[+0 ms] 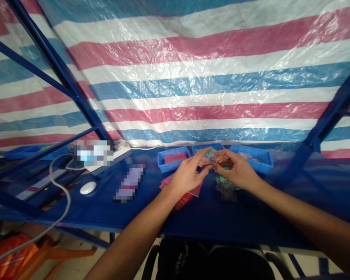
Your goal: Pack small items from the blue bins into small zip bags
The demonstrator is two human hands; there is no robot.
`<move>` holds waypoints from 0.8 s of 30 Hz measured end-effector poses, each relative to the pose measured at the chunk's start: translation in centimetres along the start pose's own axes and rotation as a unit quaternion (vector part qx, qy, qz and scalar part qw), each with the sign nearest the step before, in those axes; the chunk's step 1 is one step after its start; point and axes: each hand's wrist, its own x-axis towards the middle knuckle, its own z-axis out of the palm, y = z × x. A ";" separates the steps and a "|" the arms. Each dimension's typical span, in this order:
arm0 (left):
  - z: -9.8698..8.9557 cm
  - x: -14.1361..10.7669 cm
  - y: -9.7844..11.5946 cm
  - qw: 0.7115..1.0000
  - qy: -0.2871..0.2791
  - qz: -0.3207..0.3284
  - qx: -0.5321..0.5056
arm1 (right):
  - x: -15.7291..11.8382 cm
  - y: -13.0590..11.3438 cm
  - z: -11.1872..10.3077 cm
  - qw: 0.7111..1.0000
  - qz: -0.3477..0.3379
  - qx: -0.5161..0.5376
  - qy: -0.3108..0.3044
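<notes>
My left hand (190, 173) and my right hand (233, 168) meet above the blue table. Between their fingertips they pinch a small, clear, shiny packet (212, 159), whose contents are too small to tell. Beneath and beside my left hand lie red packets (182, 200). Under my right hand are green packets (223, 179) and a clear bag (229, 193). Behind the hands stand three blue bins: the left bin (166, 168) holds something red, the middle bin (210, 146) green things, and the right bin (264, 168) clear packets.
On the table (105, 212) to the left lie a blurred-out phone-like object (130, 182), a white oval object (88, 188), a white cable (67, 198) and a power strip (105, 160). Blue frame posts (87, 112) flank a striped sheet (207, 85). An orange stool (67, 253) stands below left.
</notes>
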 end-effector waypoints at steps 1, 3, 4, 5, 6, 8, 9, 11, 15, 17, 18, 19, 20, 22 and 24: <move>0.0 0.0 0.0 1.000 -0.001 -0.001 0.003 | 0.0 0.0 0.0 1.000 -0.001 -0.002 -0.001; 0.0 0.0 -0.1 1.000 -0.007 -0.004 0.009 | 0.0 -0.1 0.0 1.000 -0.004 -0.007 0.002; 0.0 0.0 -0.1 1.000 -0.012 -0.005 0.011 | 0.0 0.0 0.0 1.000 -0.004 -0.009 0.002; 0.1 0.0 -0.2 1.000 -0.016 -0.005 0.012 | -0.1 0.0 0.0 1.000 -0.005 -0.011 0.002; 0.1 0.0 -0.3 1.000 -0.020 -0.005 0.015 | -0.1 0.1 0.0 1.000 -0.006 -0.013 0.000; 0.1 0.0 -0.4 0.999 -0.025 -0.005 0.025 | -0.1 0.2 -0.1 1.000 -0.009 -0.020 -0.004; 0.1 0.0 -0.5 0.999 -0.027 -0.005 0.030 | -0.1 0.3 -0.1 1.000 -0.010 -0.023 -0.005; 0.1 0.0 -0.5 0.999 -0.026 -0.007 0.035 | -0.1 0.4 0.0 1.000 -0.009 -0.022 -0.004; 0.0 0.0 -0.4 0.999 -0.021 -0.004 0.024 | -0.1 0.4 0.1 1.000 0.008 0.007 -0.005; -0.1 0.0 -0.2 0.999 -0.011 0.007 0.031 | 0.1 0.4 0.1 0.999 0.025 0.032 -0.005; -0.1 0.0 -0.1 0.999 -0.006 0.015 0.038 | 0.2 0.4 0.0 0.998 0.034 0.048 -0.002; -0.1 0.1 0.0 0.999 -0.001 0.025 0.045 | 0.3 0.4 0.0 0.997 0.043 0.067 0.001; -0.1 0.1 0.0 0.998 0.003 0.039 0.051 | 0.4 0.3 -0.1 0.995 0.051 0.086 0.004; -0.1 0.1 0.1 0.996 0.008 0.068 0.062 | 0.5 0.1 -0.2 0.990 0.068 0.121 0.006; -0.1 0.2 -0.1 0.993 0.014 0.092 0.078 | 0.6 -0.2 -0.4 0.986 0.088 0.142 0.002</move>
